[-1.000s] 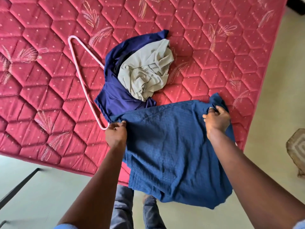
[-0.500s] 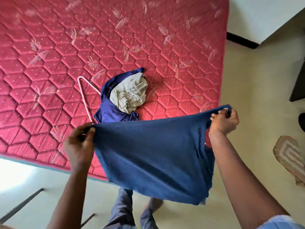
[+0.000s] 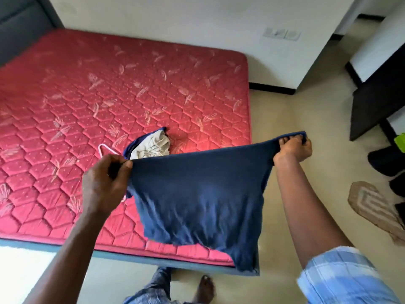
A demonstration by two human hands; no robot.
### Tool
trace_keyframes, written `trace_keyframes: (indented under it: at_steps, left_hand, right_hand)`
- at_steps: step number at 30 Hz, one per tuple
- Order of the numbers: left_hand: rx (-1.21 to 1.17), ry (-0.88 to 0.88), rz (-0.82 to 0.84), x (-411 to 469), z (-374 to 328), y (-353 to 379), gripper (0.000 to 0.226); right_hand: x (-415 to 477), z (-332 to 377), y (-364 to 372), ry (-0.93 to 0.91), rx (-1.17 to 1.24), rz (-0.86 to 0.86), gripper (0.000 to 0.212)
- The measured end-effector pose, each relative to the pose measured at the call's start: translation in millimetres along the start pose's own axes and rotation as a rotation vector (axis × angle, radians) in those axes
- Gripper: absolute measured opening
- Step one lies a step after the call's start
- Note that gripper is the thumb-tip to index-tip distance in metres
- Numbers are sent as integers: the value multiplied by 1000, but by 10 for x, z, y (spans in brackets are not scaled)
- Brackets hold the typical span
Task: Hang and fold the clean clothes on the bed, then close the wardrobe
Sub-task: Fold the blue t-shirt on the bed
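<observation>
Red quilted bed (image 3: 87,106) filled the left of the view. Blue garment (image 3: 197,198) was up in the air, stretched flat by its top edge and hanging in front of the bed's near right corner. Left hand (image 3: 103,181) pinched the top left corner, fingers curled. Right hand (image 3: 293,148) gripped the top right corner, fingers curled round the hem. Behind, on the mattress, a crumpled grey garment (image 3: 153,145) lay on a dark blue one (image 3: 127,150). A pink hanger (image 3: 101,148) lay just left of them, partly hidden by the left hand.
</observation>
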State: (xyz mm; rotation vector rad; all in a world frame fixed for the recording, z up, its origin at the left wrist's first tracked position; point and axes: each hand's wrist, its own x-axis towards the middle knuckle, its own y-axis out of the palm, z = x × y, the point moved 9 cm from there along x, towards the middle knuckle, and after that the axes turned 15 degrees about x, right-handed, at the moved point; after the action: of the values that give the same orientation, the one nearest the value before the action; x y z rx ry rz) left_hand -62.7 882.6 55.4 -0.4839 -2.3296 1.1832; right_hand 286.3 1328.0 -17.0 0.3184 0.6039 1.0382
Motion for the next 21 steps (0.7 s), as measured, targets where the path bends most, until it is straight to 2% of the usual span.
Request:
trace_keyframes:
  at_steps: [2, 4, 5, 7, 9, 10, 12, 14, 15, 16, 18, 21]
  left_hand:
    - [-39, 201, 35, -80, -475, -54, 17]
    - [-156, 348, 216, -186, -839, 71, 18]
    - [-271, 345, 350, -216, -928, 159, 20]
    - [-606, 215, 592, -252, -1030, 214, 24]
    - [-936, 30, 750, -330, -1117, 167, 30]
    - [-1030, -29, 814, -408, -1195, 156, 38]
    - [-1034, 29, 998, -689, -1500, 201, 42]
    - [-947, 256, 1253, -1184, -1954, 285, 17]
    - [-941, 330, 1367, -1417, -2131, 335, 8]
    - [-976, 328, 1450, -1555, -2240, 383, 6]
    - [-1065, 269, 1490, -1590, -2285, 425, 8]
    - [-1147, 63, 1313, -1075, -1679, 484, 13]
  right_hand:
    - [140, 220, -120, 14, 46, -29, 18]
    - [259, 366, -229, 53, 54, -45, 21]
    - [308, 424, -270, 70, 49, -54, 24]
    - [399, 548, -334, 75, 39, -64, 27]
    - [488, 700, -383, 18, 15, -71, 23]
    - [547, 777, -420, -26, 3, -84, 21]
    - [605, 932, -507, -124, -29, -158, 20]
    - [652, 1033, -554, -214, -93, -235, 30]
    - [680, 1025, -550, -244, -117, -271, 32]
    - [685, 952, -519, -245, -110, -301, 32]
    - [687, 686, -351, -153, -122, -272, 27]
    - [569, -153, 371, -111, -329, -15, 28]
